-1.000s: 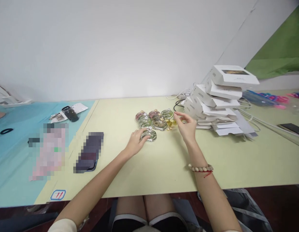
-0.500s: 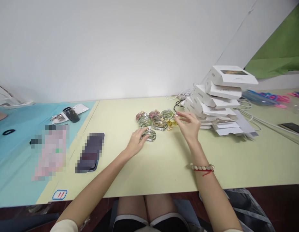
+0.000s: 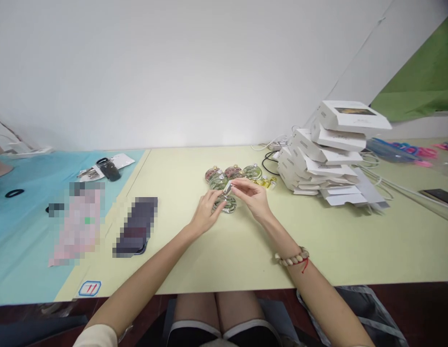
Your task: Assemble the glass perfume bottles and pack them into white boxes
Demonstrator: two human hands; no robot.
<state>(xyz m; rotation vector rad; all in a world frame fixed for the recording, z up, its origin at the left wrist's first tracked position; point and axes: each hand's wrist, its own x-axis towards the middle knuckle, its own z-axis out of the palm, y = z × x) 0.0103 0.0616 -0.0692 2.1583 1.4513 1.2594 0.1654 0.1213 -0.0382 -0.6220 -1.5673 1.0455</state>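
A green-patterned, flat rounded glass bottle (image 3: pixel 228 206) sits on the table, with the fingers of my left hand (image 3: pixel 206 212) closed on its left side. Just above its neck, my right hand (image 3: pixel 253 196) pinches a small tilted silvery cap (image 3: pixel 228 187) between thumb and fingertips. Whether the cap touches the neck I cannot tell. Behind my hands stand several similar bottles, among them a pink one (image 3: pixel 212 174) and a green one (image 3: pixel 252 171). My right hand partly hides the group. Small gold caps (image 3: pixel 269 182) lie to its right.
A leaning stack of white boxes (image 3: pixel 332 154) stands at the right, with cables behind it. To the left are a blurred-out phone (image 3: pixel 137 226), a pinkish item (image 3: pixel 79 224) and a dark jar (image 3: pixel 108 169) on blue cloth. Another dark phone (image 3: pixel 439 196) lies far right.
My right hand has moved left from beside the gold caps to above the near bottle, the silvery cap now visible in its pinch. My left hand stays at the bottle.
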